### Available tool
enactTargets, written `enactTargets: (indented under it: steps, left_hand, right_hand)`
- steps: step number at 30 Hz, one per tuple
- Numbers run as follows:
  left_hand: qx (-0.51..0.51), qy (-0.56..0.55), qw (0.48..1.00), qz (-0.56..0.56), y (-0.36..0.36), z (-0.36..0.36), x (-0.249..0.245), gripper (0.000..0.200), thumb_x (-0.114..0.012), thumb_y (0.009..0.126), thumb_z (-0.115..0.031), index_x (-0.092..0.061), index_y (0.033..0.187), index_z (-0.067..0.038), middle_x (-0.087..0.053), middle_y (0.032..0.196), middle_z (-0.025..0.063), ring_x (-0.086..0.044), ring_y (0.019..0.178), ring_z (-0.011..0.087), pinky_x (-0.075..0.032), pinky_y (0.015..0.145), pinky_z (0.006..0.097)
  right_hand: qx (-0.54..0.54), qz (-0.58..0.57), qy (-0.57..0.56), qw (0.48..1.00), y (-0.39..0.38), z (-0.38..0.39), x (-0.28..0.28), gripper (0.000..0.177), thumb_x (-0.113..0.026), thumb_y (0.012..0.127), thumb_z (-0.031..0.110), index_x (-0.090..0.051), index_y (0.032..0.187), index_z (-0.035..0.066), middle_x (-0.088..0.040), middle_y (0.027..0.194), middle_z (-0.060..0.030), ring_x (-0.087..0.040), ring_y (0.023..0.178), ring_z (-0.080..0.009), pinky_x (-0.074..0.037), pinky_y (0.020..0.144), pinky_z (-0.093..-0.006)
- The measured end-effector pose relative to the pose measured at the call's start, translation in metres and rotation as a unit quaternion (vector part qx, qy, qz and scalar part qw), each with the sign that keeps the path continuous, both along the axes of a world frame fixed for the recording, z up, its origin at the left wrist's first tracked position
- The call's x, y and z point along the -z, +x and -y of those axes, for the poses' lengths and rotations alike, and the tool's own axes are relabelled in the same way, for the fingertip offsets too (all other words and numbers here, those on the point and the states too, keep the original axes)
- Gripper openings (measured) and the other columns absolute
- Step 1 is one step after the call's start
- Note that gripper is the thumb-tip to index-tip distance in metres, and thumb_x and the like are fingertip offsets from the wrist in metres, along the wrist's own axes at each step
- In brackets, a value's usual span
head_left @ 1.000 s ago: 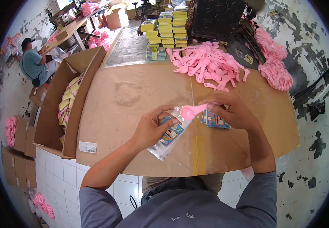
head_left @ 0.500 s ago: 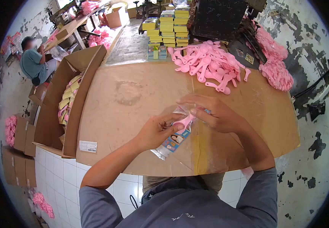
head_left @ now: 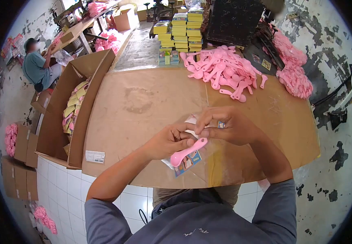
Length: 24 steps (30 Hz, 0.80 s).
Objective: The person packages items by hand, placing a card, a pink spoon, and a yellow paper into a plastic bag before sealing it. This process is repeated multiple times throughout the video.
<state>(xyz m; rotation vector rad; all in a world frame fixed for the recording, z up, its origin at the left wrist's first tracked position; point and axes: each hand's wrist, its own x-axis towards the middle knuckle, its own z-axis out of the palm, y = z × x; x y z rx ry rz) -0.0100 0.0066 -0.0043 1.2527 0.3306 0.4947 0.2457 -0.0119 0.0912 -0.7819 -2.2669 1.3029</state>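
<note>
A pink measuring spoon (head_left: 188, 153) lies slantwise, bowl toward me, over a printed card (head_left: 189, 162) and a clear plastic bag (head_left: 167, 162). My left hand (head_left: 168, 141) is closed on the bag, its thumb right at the spoon's handle. My right hand (head_left: 228, 128) pinches the bag's upper edge, fingertips close to those of my left hand. A small printed blue piece (head_left: 221, 124) shows beside the right fingers. Farther up the cardboard-covered table (head_left: 143, 122) is a heap of pink spoons (head_left: 224, 67).
Stacks of yellow-edged cards (head_left: 180, 32) stand at the back. At left is a deep open carton (head_left: 96, 81) holding packed pieces (head_left: 75, 101). Pink bundles (head_left: 295, 77) lie back right, near a dark board (head_left: 235, 22). A seated person (head_left: 37, 67) works at far left.
The spoon has shifted down and left, its bowl now showing below my left thumb. My right fingers have come in to the bag's upper edge, close to my left hand.
</note>
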Motion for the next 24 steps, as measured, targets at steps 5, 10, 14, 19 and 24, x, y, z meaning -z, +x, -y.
enactTargets:
  steps: [5,10,14,19,24]
  left_hand:
    - [0.026,-0.033,0.999,0.010,-0.014,-0.007,-0.009,0.054,-0.069,0.101,-0.031,-0.052,0.144,-0.003,-0.075,0.091,0.0042,-0.066,0.078,0.0046,-0.050,0.067,0.0219]
    - [0.026,-0.020,0.998,0.050,-0.009,-0.007,-0.002,0.056,-0.070,0.100,-0.031,-0.051,0.145,-0.003,-0.073,0.105,0.0065,-0.067,0.093,0.0086,-0.053,0.079,0.0243]
    - [-0.102,0.066,0.985,0.124,0.006,0.002,-0.007,0.052,-0.067,0.102,-0.024,-0.050,0.145,-0.001,-0.064,0.132,0.0113,-0.061,0.120,0.0146,-0.049,0.099,0.0283]
    - [-0.130,0.164,0.975,0.071,-0.005,0.008,-0.025,0.051,-0.067,0.098,-0.014,-0.051,0.144,0.001,-0.059,0.142,0.0125,-0.056,0.131,0.0183,-0.044,0.106,0.0308]
    - [-0.165,0.323,0.931,0.033,-0.003,0.018,-0.035,0.056,-0.073,0.092,-0.012,-0.053,0.143,0.001,-0.064,0.135,0.0148,-0.063,0.122,0.0194,-0.048,0.103,0.0308]
  right_hand:
    - [0.065,-0.120,0.143,0.980,-0.008,0.005,-0.013,0.019,-0.067,0.095,0.005,-0.071,0.113,0.002,-0.071,0.119,-0.0100,-0.064,0.117,-0.0256,-0.048,0.103,-0.0389]
    - [0.046,-0.077,0.110,0.990,-0.018,0.018,-0.017,0.016,-0.067,0.086,-0.006,-0.073,0.098,0.003,-0.074,0.105,-0.0074,-0.068,0.101,-0.0252,-0.052,0.092,-0.0417]
    - [0.077,-0.110,0.230,0.964,-0.021,0.024,-0.032,0.015,-0.072,0.085,-0.001,-0.073,0.099,0.005,-0.072,0.098,-0.0078,-0.068,0.095,-0.0236,-0.051,0.086,-0.0383]
    - [0.165,0.007,0.343,0.924,-0.021,0.033,-0.051,0.015,-0.073,0.088,0.004,-0.073,0.103,0.006,-0.068,0.088,-0.0083,-0.066,0.077,-0.0223,-0.051,0.069,-0.0336]
    - [0.231,0.007,0.273,0.934,-0.027,0.035,-0.043,0.019,-0.074,0.087,0.007,-0.073,0.106,0.005,-0.069,0.084,-0.0074,-0.064,0.071,-0.0180,-0.049,0.063,-0.0313]
